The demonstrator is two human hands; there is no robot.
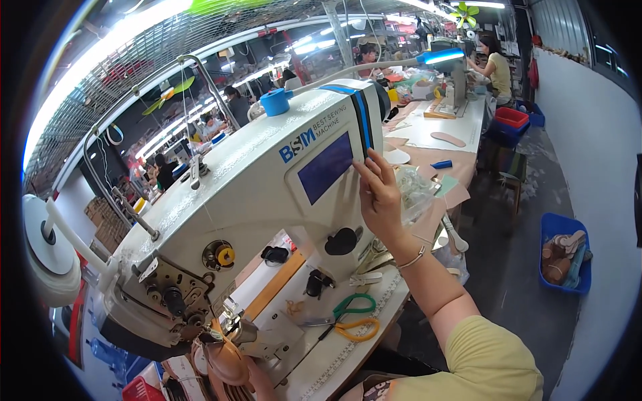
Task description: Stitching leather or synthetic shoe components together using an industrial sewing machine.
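Note:
My right hand [380, 194] is raised to the white sewing machine [267, 144], its fingers apart at the right edge of the dark blue screen [326, 168]. Nothing is held in it. Low in the view, my left hand [259, 381] is against a glossy tan piece that looks like a shoe upper [229, 364], keeping it up beside the needle area [231, 321]. Most of the left fingers are hidden behind that piece. Scissors [356, 317] with one green and one orange handle lie on the machine bed near a measuring tape [348, 354] along the edge.
A white thread cone [50, 240] stands at far left, and a blue tape roll [275, 102] sits atop the machine. Clear plastic bags [414, 190] and cut pieces cover the table beyond. A blue basket [565, 252] is on the floor at right. Other people work farther back.

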